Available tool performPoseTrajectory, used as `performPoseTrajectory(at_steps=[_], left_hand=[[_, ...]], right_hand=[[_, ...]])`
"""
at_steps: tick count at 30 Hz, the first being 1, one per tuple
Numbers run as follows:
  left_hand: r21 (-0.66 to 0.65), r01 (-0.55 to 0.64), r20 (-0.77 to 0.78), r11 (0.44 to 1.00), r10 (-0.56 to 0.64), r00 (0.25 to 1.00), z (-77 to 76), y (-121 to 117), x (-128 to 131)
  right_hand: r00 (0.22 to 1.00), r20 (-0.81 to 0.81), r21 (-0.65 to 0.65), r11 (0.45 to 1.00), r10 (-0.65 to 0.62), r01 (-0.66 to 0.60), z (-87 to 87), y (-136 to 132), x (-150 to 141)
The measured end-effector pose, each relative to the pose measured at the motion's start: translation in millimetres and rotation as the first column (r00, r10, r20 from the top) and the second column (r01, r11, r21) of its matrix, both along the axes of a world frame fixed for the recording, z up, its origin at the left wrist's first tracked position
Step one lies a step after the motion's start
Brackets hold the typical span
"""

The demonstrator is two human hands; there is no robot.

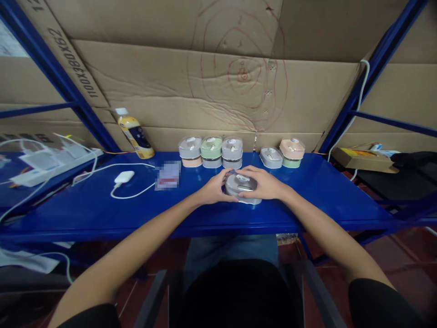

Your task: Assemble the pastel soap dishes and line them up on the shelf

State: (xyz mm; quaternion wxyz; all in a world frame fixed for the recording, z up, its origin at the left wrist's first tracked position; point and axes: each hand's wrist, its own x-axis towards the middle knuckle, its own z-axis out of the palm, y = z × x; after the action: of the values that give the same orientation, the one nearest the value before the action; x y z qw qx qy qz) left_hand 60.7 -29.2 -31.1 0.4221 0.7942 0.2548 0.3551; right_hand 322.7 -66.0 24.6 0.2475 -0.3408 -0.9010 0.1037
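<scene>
A grey rounded box (pixel 241 183) with a clear-looking cover and a pale label on top rests on the blue table in front of me. My left hand (pixel 215 187) is wrapped round its left side, thumb at the near edge. From the right, my right hand (pixel 266 183) grips the same box, its fingers curled over the far side. The box's far and side walls are partly hidden by my fingers. Just behind my hands stand similar boxes in stacks of two: a grey one (pixel 190 148) over pink, a green one (pixel 211 147) over grey, and a grey one (pixel 232 148) over grey.
Farther right are a single grey box (pixel 271 157) and a pink box (pixel 292 148) on a green one. A yellow drink bottle (pixel 135 134) leans against the cardboard wall (pixel 143 73). A white charger (pixel 124 177) with its cable and a blurred flat packet (pixel 168 175) lie left.
</scene>
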Motion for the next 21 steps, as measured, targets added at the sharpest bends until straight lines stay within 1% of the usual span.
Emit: performPoseTrajectory(at_steps=[4, 8, 11, 17, 19, 21], left_hand=[[-0.043, 0.032, 0.016, 0.999, -0.031, 0.999, 0.1, 1.4, -0.2], [-0.015, 0.047, 0.006, 0.999, -0.047, 0.999, 2.0, 1.3, -2.3], [-0.018, 0.048, 0.000, 0.999, -0.048, 0.999, 3.5, 0.7, -3.7], [-0.125, 0.077, 0.025, 0.989, -0.074, 0.997, 3.1, 3.0, -5.0], [-0.139, 0.094, 0.029, 0.986, -0.091, 0.995, 1.8, 3.8, -5.0], [-0.125, 0.105, 0.029, 0.987, -0.102, 0.994, 0.7, 3.5, -4.7]], right_hand=[[0.998, 0.040, -0.035, 0.998, -0.040, 0.042, -0.3, -6.9, 0.0], [0.990, 0.090, -0.027, 0.994, -0.107, 0.110, 0.6, -16.9, -2.8], [0.983, 0.129, -0.031, 0.991, -0.128, 0.134, 0.2, -20.4, -5.7], [0.978, 0.124, -0.025, 0.985, -0.166, 0.171, -2.3, -18.9, -7.4], [0.976, 0.120, -0.023, 0.982, -0.182, 0.186, -3.0, -18.7, -8.1], [0.975, 0.122, -0.025, 0.981, -0.186, 0.191, -3.8, -19.0, -9.3]])
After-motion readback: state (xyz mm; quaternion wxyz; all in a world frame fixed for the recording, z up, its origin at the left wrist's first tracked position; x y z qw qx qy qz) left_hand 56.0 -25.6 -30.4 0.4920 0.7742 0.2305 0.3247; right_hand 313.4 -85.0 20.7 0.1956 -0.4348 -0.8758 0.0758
